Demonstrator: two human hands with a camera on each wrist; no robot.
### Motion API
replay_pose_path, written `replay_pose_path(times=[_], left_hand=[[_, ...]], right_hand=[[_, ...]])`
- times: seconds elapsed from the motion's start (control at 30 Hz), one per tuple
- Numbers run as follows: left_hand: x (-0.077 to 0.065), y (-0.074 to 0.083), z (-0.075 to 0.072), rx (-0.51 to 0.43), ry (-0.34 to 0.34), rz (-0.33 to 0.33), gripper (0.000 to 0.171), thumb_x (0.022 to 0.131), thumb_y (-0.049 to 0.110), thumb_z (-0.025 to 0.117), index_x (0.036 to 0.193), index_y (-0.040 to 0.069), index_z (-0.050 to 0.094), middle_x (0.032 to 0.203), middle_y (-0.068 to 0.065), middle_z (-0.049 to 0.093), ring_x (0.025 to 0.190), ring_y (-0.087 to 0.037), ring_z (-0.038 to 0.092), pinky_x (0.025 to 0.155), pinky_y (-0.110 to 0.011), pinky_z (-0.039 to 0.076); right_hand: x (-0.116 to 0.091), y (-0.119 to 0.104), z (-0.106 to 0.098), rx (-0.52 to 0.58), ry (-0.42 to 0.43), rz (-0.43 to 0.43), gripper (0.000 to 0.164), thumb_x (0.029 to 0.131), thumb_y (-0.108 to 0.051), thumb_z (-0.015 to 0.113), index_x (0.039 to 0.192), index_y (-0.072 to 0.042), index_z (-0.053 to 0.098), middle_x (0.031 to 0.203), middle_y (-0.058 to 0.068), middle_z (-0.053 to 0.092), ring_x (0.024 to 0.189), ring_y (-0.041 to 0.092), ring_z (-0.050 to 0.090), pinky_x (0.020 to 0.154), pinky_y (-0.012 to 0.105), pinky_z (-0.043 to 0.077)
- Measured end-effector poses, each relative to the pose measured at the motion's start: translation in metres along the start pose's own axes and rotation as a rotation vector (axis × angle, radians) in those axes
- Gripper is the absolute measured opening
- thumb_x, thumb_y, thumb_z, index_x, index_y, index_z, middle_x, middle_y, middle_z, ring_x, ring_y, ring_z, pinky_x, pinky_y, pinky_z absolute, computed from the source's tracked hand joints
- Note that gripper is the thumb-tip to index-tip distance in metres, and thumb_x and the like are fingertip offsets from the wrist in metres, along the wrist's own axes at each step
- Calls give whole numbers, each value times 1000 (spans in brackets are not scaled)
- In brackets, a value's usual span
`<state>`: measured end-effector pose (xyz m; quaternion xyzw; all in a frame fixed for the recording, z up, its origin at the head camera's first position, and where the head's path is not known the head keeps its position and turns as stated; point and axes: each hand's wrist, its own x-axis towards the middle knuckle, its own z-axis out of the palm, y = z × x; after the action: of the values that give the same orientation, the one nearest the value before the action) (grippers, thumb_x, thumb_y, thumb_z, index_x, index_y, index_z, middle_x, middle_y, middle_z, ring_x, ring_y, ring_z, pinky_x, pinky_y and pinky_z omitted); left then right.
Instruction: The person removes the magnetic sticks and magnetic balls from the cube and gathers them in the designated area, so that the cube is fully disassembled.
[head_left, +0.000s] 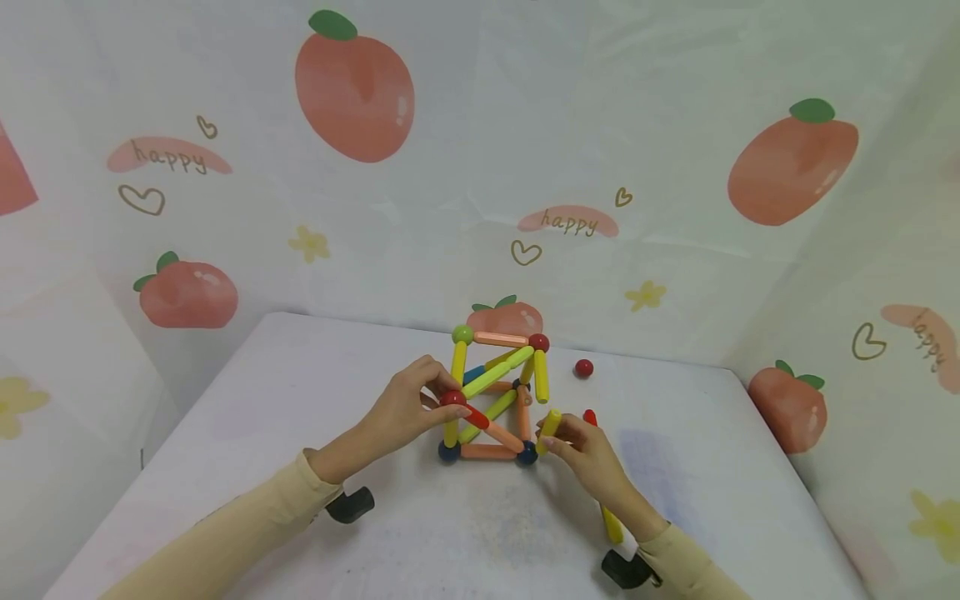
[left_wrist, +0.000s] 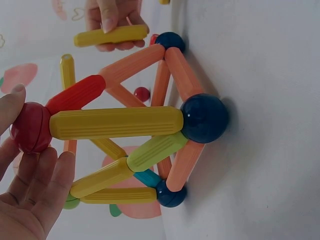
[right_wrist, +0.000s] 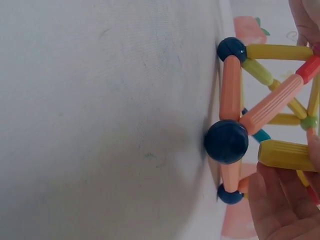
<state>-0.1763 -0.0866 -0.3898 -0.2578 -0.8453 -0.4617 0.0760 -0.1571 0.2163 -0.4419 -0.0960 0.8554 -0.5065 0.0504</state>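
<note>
A frame of magnetic-looking rods and balls stands on the table [head_left: 450, 533], with dark blue balls [left_wrist: 205, 118] at its base joined by peach rods [head_left: 489, 452]. My left hand [head_left: 408, 408] pinches the red ball [left_wrist: 31, 127] at the near left top corner. From that ball a yellow rod [left_wrist: 117, 123] runs down to a blue ball, and a red rod [left_wrist: 77, 93] slants away. My right hand [head_left: 588, 458] holds a loose yellow rod [right_wrist: 287, 155] beside the near right blue ball [right_wrist: 226, 142]. Above it, another yellow rod [head_left: 542, 379] hangs from the far red ball [head_left: 538, 342].
A single red ball [head_left: 584, 368] lies behind the frame to the right. Partly hidden by my right hand, a red rod end [head_left: 590, 417] and a yellow rod end [head_left: 612, 527] show on the table. A fruit-patterned cloth [head_left: 450, 200] hangs behind.
</note>
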Motion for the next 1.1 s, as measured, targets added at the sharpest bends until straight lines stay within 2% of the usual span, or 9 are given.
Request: replay_pose_path(times=[0.13,0.3,0.5,0.63,0.73,0.87,0.97,1.1], left_hand=[[0,0,0,2,-2,-6,28,78,20,84,97,13,65,94,-1,60,85,-11,64,73,-26,60],[0,0,0,3,-9,-14,28,78,21,84,97,14,65,94,0,60,84,-11,64,72,-20,58],[-1,0,0,1,-12,-16,29,78,22,84,98,14,65,94,-1,60,83,-11,65,70,-20,58],[-1,1,-1,8,-8,-12,28,78,21,84,98,14,65,94,0,60,84,-11,65,71,-19,57],[-1,1,-1,9,-6,-12,28,78,21,84,98,13,65,94,0,59,84,-11,64,71,-18,57],[-1,1,0,5,-7,-20,28,78,21,84,98,13,64,94,-1,59,83,-11,65,70,-18,57],[-1,1,0,4,-8,-24,29,78,21,84,98,13,64,95,-1,59,83,-12,65,70,-18,57],[-1,1,0,2,-8,-26,28,78,21,84,97,13,65,94,-1,59,83,-12,65,71,-19,57]], right_hand=[[-3,2,-4,-47,19,7,25,91,-21,71,114,-11,68,109,6,72,101,19,66,84,19,54],[-6,5,-13,-65,25,36,30,91,-22,71,118,-10,68,112,7,71,103,19,65,83,18,52],[-11,8,-24,3,33,36,44,89,-15,73,129,-4,59,109,17,70,93,20,68,76,22,58],[-14,13,-33,40,50,26,56,89,-14,74,140,-10,50,105,20,66,83,15,67,73,24,60],[-17,18,-44,28,43,17,63,89,-16,73,145,-16,44,103,20,64,79,13,67,72,24,60],[-20,26,-63,7,-9,74,60,91,-22,71,145,-16,45,106,20,66,83,15,68,75,27,61],[-23,31,-78,-6,-59,141,57,92,-24,70,143,-15,48,111,20,64,87,19,68,76,29,61],[-27,41,-92,-45,-117,190,57,91,-25,71,142,-11,50,112,19,59,87,20,65,74,28,60]])
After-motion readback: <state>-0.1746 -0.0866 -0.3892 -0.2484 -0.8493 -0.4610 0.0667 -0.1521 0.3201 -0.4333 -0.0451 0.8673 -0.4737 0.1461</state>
